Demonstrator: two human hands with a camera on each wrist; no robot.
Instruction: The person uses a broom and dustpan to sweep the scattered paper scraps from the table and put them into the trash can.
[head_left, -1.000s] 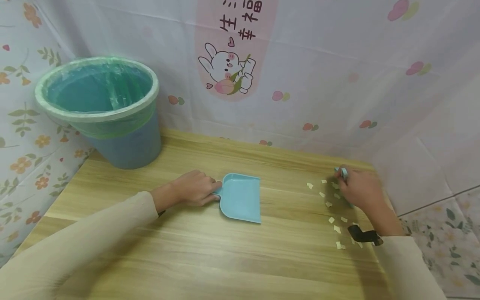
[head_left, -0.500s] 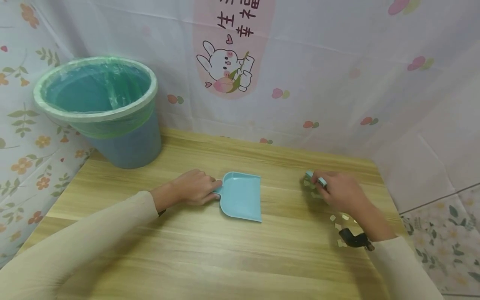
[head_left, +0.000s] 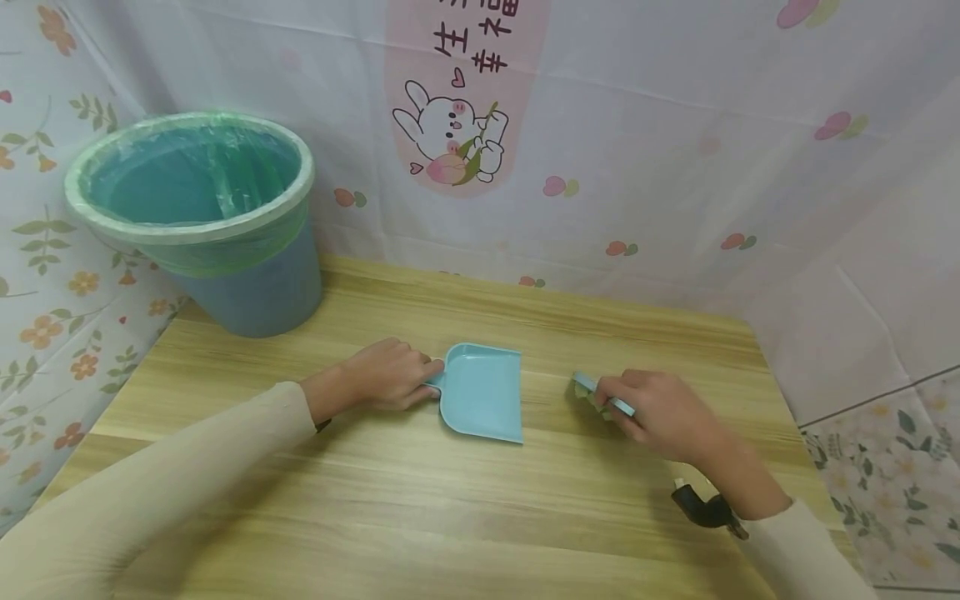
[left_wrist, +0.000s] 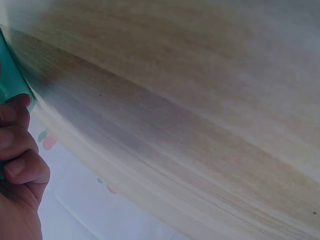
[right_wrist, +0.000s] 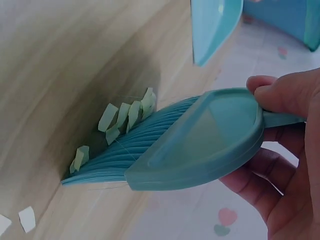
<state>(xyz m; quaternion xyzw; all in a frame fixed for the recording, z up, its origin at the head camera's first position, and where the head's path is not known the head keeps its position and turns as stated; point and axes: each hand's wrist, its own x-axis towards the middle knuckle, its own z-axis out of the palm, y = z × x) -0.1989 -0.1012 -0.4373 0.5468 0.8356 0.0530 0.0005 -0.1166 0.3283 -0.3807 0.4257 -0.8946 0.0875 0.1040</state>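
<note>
My left hand point(head_left: 390, 375) grips the short handle of a light blue dustpan point(head_left: 483, 393), which lies on the wooden table with its straight edge facing right. In the left wrist view, curled fingers point(left_wrist: 22, 170) hold the handle. To the right of the dustpan, my right hand point(head_left: 660, 412) holds a small blue hand brush point(right_wrist: 200, 135) by its handle. Its bristles point(right_wrist: 145, 142) press against the tabletop, and several pale paper scraps point(right_wrist: 122, 117) are gathered along them. Other scraps point(right_wrist: 27, 219) lie behind the brush, partly hidden by the right forearm in the head view.
A blue bin point(head_left: 255, 292) lined with a green plastic bag stands at the table's back left corner. Patterned cloth point(head_left: 645, 150) hangs behind the wooden table point(head_left: 420, 517). Tiled floor or wall shows past the table's right edge.
My right hand has moved the brush left from the table's right side towards the dustpan, with scraps pushed along by the bristles. The left hand and dustpan stay in place.
</note>
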